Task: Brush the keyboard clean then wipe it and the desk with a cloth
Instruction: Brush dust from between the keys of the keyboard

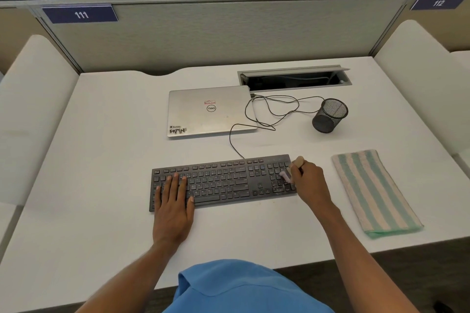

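Observation:
A black keyboard lies on the white desk in front of me. My left hand rests flat on its left half with fingers straight. Over the number pad at the right end, my right hand grips a small brush; its wooden handle end sticks up above my fist and its pale bristles touch the keys. A folded cloth with green and cream stripes lies on the desk to the right of the keyboard, apart from both hands.
A closed silver laptop sits behind the keyboard, with a black cable looping from it to the keyboard. A black mesh cup lies tipped at the right. An open cable hatch is at the back. Grey partitions enclose the desk.

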Demonstrator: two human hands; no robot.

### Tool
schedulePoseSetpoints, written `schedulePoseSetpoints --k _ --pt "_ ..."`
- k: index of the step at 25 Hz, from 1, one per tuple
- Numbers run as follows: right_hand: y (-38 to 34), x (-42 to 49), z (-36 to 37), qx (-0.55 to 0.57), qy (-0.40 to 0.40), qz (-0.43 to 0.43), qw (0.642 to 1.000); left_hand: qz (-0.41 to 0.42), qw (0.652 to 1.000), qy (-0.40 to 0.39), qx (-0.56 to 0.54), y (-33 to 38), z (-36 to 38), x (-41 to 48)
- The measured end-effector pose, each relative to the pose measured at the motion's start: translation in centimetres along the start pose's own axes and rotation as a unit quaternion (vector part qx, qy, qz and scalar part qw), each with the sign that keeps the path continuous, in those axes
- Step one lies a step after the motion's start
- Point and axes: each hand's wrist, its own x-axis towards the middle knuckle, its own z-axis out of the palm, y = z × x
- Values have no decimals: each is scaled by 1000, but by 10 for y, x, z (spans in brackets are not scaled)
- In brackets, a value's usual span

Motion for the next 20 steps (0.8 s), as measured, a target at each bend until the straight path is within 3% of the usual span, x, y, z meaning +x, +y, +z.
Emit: schedulePoseSetpoints --k 5,11,16,20 --pt "15 -3 6 -64 -25 8 998 2 1000 3 -5 0 -1 0" --pt "5 6 -1 -8 -3 11 1000 -2 1000 -1 -5 0 -1 0" --pt "16 5 0 -54 -33 22 998 1 1000 -1 -2 0 0 -1" --pt "13 13 -2 -43 -8 23 999 1 1000 -1 -1 -1 0 0"
